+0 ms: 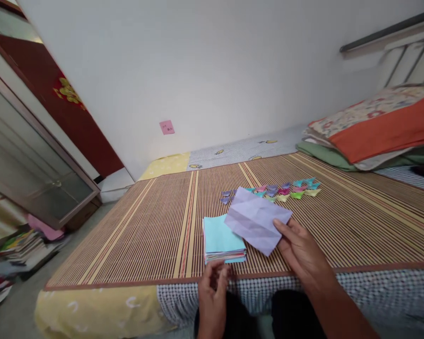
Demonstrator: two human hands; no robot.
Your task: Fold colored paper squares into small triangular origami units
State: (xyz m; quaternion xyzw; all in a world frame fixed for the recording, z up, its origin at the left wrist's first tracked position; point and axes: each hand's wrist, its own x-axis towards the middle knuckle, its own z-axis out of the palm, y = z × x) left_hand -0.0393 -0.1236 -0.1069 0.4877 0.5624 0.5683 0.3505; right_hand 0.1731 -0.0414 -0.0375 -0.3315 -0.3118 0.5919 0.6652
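We can read no words, brands or numbers. On the wall [240,75] we see a pink note [167,128] with dark marks too small to make out; the door's [88,136] gold emblem [69,92] we cannot decipher.

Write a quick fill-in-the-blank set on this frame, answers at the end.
1. The creased sheet in the right hand is ____ in colour.
2. Of the two hands, the ____ one is nearer the front edge of the paper stack.
3. The small note on the white wall is ____ in colour.

Missing words: purple; left; pink.
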